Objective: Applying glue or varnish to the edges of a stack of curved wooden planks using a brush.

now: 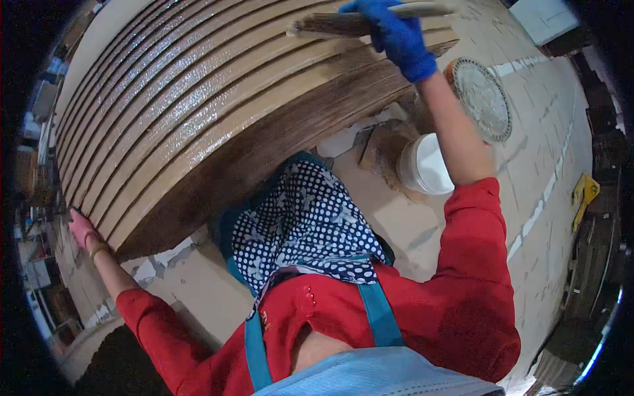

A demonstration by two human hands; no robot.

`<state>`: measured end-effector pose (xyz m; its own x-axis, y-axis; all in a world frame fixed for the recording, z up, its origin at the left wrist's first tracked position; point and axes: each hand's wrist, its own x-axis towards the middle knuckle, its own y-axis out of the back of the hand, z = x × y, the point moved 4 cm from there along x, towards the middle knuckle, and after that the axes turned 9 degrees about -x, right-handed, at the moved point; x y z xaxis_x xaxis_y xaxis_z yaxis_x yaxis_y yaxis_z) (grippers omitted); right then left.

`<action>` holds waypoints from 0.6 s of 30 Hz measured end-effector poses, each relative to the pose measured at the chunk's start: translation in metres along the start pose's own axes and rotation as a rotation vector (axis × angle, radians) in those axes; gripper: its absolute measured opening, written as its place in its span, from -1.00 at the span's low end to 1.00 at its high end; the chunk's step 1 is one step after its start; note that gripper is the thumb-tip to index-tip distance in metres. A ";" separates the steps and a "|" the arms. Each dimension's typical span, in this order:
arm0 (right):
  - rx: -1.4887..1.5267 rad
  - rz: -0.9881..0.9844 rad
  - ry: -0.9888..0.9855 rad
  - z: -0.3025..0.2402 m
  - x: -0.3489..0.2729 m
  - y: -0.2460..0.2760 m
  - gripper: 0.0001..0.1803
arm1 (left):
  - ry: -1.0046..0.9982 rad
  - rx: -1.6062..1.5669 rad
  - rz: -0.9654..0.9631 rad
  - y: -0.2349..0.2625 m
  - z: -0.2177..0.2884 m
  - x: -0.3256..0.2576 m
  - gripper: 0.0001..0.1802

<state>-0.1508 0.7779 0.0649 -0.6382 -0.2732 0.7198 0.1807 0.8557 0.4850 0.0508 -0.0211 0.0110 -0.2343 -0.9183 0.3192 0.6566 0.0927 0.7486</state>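
Blue glove (pixel 398 36); red sleeves (pixel 475 264); navy scarf (pixel 307 224) (white-dotted); brown ribbed panel (pixel 198 112); white bucket (pixel 426 165).

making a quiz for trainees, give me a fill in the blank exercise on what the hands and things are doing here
1. The right hand wears a ____ glove and grips a wide brush.
2. The brush lies against a ribbed wooden ____, part of it stained dark brown.
3. The left hand rests on the panel's ____ end, away from the brush.
4. A ____ plastic bucket stands on the floor below the right forearm.

Missing words: blue; panel; left; white
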 end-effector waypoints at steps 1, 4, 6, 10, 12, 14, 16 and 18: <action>0.177 -0.040 -0.357 0.015 -0.007 -0.005 -0.80 | 0.015 -0.003 -0.013 -0.001 -0.003 0.002 -0.15; 0.257 -0.009 -0.269 -0.001 -0.052 -0.012 -0.78 | -0.033 -0.034 -0.006 -0.003 -0.004 0.006 -0.13; 0.349 -0.037 -0.420 -0.009 -0.083 -0.012 -0.77 | -0.030 -0.025 0.011 -0.004 -0.004 0.004 -0.13; 0.410 0.145 -0.278 -0.025 -0.083 0.001 -0.87 | -0.049 -0.251 -0.015 -0.004 0.001 -0.007 -0.22; 0.173 0.137 -0.253 -0.026 -0.065 -0.004 -0.88 | -0.117 -0.169 0.047 -0.002 0.005 -0.011 -0.20; 0.057 0.114 -0.203 -0.029 -0.050 -0.025 -0.91 | -0.068 -0.156 0.022 -0.004 0.002 -0.011 -0.17; -0.168 0.079 -0.082 -0.051 -0.062 -0.047 -0.94 | -0.066 -0.096 0.010 -0.005 0.000 -0.006 -0.15; 0.007 -0.014 0.004 -0.076 -0.084 -0.066 -0.96 | -0.090 -0.168 0.007 -0.008 -0.003 -0.002 -0.13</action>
<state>-0.0520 0.7111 0.0108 -0.6379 -0.2864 0.7149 0.1668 0.8549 0.4912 0.0478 -0.0216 0.0025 -0.2872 -0.8791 0.3805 0.7670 0.0269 0.6411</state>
